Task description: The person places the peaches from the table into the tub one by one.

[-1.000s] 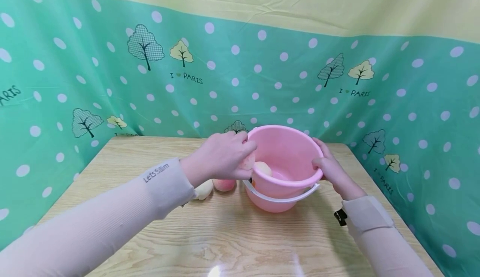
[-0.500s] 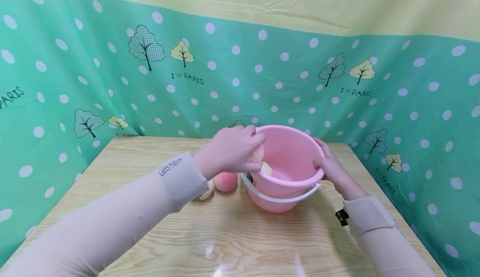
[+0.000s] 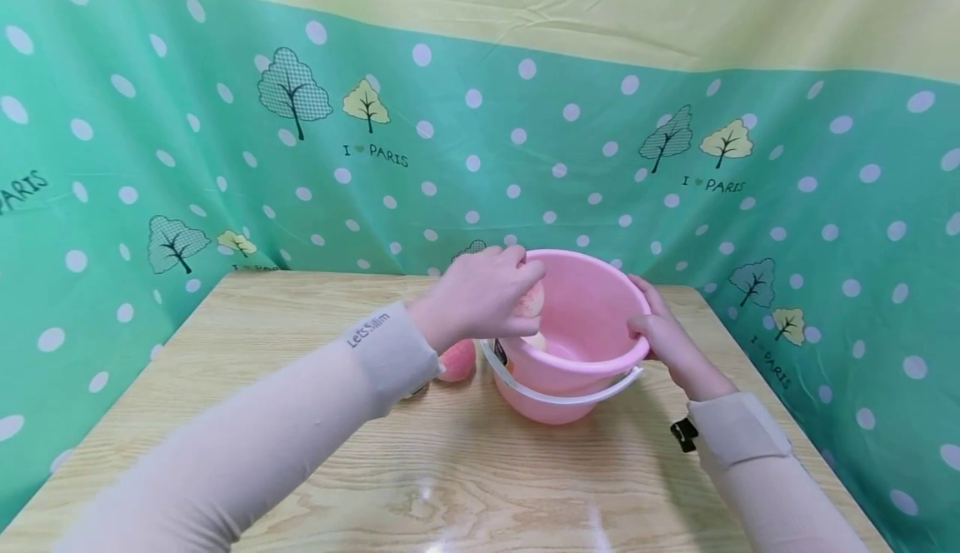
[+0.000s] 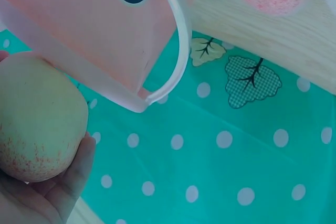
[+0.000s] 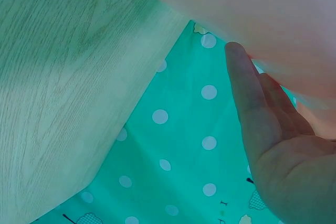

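My left hand [image 3: 487, 296] holds a pale peach [image 3: 532, 298] with red speckles at the left rim of a pink bucket [image 3: 592, 291]. In the left wrist view the fingers curl round this peach [image 4: 39, 116], beside the bucket's wall [image 4: 79, 35]. My right hand [image 3: 666, 335] grips the bucket's right rim, thumb over the edge and fingers along the outside. Its fingers also show against the bucket in the right wrist view [image 5: 283, 129]. Inside the bucket a pale round fruit [image 3: 536, 341] is partly covered by my left hand.
A pinker peach [image 3: 459, 361] lies on the wooden table [image 3: 337, 470], left of the bucket. Mostly hidden by my left sleeve is another pale item [image 3: 417, 392]. The bucket's white handle [image 3: 562, 397] hangs down in front. Polka-dot cloth [image 3: 510, 161] encloses the table's back and sides.
My left hand has moved right with the peach, from outside the bucket's left rim to over it. The left sleeve now covers more of the items on the table. My right hand stays put.
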Available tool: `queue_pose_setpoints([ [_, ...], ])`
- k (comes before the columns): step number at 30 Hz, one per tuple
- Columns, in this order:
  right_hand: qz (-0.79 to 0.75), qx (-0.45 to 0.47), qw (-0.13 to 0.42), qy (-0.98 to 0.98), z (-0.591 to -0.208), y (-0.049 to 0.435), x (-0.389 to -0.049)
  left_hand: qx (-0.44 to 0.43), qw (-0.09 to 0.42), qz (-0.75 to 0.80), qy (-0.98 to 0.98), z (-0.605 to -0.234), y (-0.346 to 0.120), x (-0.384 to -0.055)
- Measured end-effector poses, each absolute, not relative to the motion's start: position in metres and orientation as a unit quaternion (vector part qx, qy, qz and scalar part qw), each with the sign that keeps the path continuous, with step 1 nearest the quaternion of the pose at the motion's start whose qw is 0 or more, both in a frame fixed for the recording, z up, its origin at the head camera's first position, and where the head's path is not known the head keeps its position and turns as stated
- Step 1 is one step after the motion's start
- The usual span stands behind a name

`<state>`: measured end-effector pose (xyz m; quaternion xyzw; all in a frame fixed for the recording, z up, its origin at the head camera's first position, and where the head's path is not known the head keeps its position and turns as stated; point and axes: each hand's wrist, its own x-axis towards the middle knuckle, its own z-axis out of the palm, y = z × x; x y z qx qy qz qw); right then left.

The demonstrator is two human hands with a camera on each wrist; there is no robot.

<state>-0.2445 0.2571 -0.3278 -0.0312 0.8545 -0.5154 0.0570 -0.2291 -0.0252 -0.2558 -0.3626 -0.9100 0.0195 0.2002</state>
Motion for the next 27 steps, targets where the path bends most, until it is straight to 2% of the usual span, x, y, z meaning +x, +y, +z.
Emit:
queue_pose_setpoints([
  [17,-0.521,-0.031,0.058,0.851,-0.328,0.258,-0.245,-0.354,0.141,0.023,-0.924,-0.262,0.008,-0.243],
  [27,-0.524,-0.028,0.063,0.849,-0.328,0.258,-0.245,-0.364,0.143,0.027,-0.92,-0.267,0.021,-0.249],
])
